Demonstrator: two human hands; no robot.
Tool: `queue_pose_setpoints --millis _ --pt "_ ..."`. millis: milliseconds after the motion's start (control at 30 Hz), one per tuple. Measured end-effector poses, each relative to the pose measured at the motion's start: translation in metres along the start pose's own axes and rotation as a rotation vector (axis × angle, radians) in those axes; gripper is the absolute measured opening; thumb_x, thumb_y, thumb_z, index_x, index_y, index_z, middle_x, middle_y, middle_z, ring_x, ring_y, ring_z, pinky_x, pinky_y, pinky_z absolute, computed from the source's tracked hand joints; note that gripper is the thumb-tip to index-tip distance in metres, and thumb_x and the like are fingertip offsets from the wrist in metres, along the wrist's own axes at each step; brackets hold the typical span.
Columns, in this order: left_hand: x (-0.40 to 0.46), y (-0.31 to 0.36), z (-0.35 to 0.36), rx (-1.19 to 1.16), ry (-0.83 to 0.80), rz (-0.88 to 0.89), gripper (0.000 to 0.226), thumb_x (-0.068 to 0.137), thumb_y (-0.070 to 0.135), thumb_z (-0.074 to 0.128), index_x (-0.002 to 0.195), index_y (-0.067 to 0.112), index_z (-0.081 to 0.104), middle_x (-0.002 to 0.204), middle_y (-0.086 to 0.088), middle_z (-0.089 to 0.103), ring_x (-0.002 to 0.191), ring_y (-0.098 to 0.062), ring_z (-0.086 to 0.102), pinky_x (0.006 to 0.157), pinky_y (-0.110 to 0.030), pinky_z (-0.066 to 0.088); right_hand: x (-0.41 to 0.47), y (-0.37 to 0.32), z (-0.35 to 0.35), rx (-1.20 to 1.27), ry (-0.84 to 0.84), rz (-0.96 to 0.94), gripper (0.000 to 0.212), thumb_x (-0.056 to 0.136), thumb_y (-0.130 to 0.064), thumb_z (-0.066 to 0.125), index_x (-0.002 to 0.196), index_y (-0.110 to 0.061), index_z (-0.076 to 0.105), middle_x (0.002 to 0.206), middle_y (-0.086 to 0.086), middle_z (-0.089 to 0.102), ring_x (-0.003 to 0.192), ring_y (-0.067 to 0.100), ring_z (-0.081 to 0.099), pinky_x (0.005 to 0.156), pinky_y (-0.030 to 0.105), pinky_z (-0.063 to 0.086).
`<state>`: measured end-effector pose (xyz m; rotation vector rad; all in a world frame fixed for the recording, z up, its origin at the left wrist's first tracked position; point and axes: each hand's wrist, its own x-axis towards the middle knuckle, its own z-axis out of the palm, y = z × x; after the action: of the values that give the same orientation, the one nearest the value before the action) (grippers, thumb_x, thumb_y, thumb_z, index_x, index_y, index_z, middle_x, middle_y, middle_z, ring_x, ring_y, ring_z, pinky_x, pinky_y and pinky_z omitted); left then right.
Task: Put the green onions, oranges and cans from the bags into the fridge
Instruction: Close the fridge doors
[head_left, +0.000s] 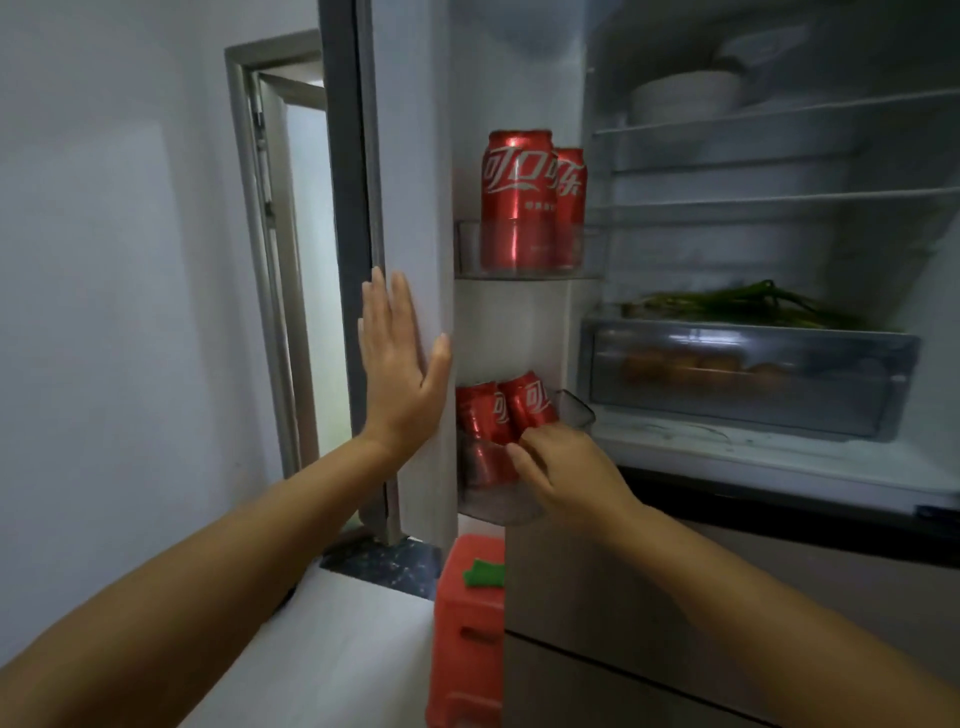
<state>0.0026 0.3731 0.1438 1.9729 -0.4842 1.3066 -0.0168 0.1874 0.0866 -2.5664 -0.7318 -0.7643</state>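
Note:
The fridge door stands open. My left hand lies flat against its edge, fingers spread. Two red cans stand upright on the upper door shelf. Two more red cans lean tilted in the lower door shelf. My right hand is at that shelf, fingertips curled on the right tilted can; its grip is partly hidden. Green onions lie on the cover above the clear drawer, and oranges show dimly inside it.
White bowls sit on the top wire shelf. A red plastic stool with a green item on it stands below the door. A doorway opens behind the door, and a white wall is at left.

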Motion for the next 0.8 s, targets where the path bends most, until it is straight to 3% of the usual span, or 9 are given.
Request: queue_pose_setpoints --millis 167,267,367,433,500,600,700,800 --pt "-0.005 0.047 0.018 0.224 -0.078 0.318 0.058 0.098 0.051 0.022 0.149 0.025 0.017 0.159 -0.010 0.007 0.148 -0.022 -0.001 0.119 -0.051 0.000 -0.035 0.064 -0.033 0.101 -0.033 0.147 0.045 0.094 -0.036 0.029 0.106 -0.003 0.057 0.105 0.015 0.058 0.101 0.029 0.051 0.083 0.032 0.037" --pt "-0.001 0.069 0.029 0.410 -0.174 0.622 0.049 0.098 0.040 0.035 0.145 0.024 0.033 0.156 -0.014 0.023 0.146 -0.026 0.013 0.119 -0.047 0.007 -0.050 0.090 -0.054 0.246 0.083 0.290 0.027 0.101 -0.025 0.034 0.116 -0.008 0.049 0.114 0.010 0.052 0.109 0.026 0.051 0.086 0.025 0.036" --pt "0.012 0.089 0.046 0.460 -0.270 0.924 0.040 0.097 0.032 0.039 0.133 0.021 0.053 0.148 -0.013 0.040 0.142 -0.028 0.030 0.118 -0.044 0.021 -0.059 0.087 -0.072 0.463 0.211 0.313 0.050 0.099 -0.032 0.039 0.145 -0.017 0.027 0.144 0.004 0.038 0.132 0.017 0.039 0.108 0.035 0.036" --pt "0.023 0.101 0.066 0.515 -0.296 1.062 0.037 0.096 0.030 0.041 0.126 0.020 0.061 0.143 -0.010 0.049 0.137 -0.027 0.039 0.117 -0.042 0.024 -0.062 0.081 -0.084 0.536 0.242 0.347 0.067 0.096 -0.043 0.041 0.151 -0.029 0.005 0.157 -0.001 0.016 0.144 0.015 0.020 0.117 0.038 0.022" --pt "0.030 0.111 0.093 0.529 -0.287 1.129 0.035 0.095 0.029 0.042 0.120 0.019 0.065 0.136 -0.008 0.057 0.132 -0.025 0.047 0.116 -0.039 0.022 -0.065 0.083 -0.092 0.460 0.210 0.360 0.077 0.095 -0.047 0.042 0.149 -0.034 -0.012 0.160 -0.005 -0.010 0.147 0.012 0.000 0.114 0.028 0.008" --pt "0.033 0.124 0.142 0.455 -0.246 1.155 0.035 0.091 0.024 0.046 0.119 0.016 0.064 0.125 -0.007 0.064 0.123 -0.025 0.055 0.116 -0.037 0.020 -0.067 0.092 -0.092 0.317 0.134 0.344 0.091 0.089 -0.054 0.049 0.142 -0.043 -0.024 0.156 -0.008 -0.027 0.147 0.015 -0.007 0.114 0.030 0.010" --pt "0.036 0.133 0.190 0.367 -0.176 1.151 0.048 0.087 0.018 0.047 0.135 0.015 0.045 0.133 -0.010 0.057 0.129 -0.026 0.043 0.119 -0.039 0.011 -0.052 0.112 -0.081 0.230 0.189 0.339 0.105 0.081 -0.059 0.058 0.142 -0.041 -0.026 0.152 -0.013 -0.032 0.147 0.016 -0.006 0.119 0.039 0.017" --pt "0.041 0.139 0.229 0.336 -0.142 1.103 0.055 0.089 0.018 0.045 0.142 0.013 0.034 0.147 -0.013 0.042 0.141 -0.028 0.026 0.119 -0.041 0.004 -0.038 0.145 -0.075 0.141 0.255 0.372 0.100 0.087 -0.045 0.059 0.149 -0.020 -0.015 0.158 0.000 -0.020 0.146 0.018 0.010 0.116 0.032 0.025"
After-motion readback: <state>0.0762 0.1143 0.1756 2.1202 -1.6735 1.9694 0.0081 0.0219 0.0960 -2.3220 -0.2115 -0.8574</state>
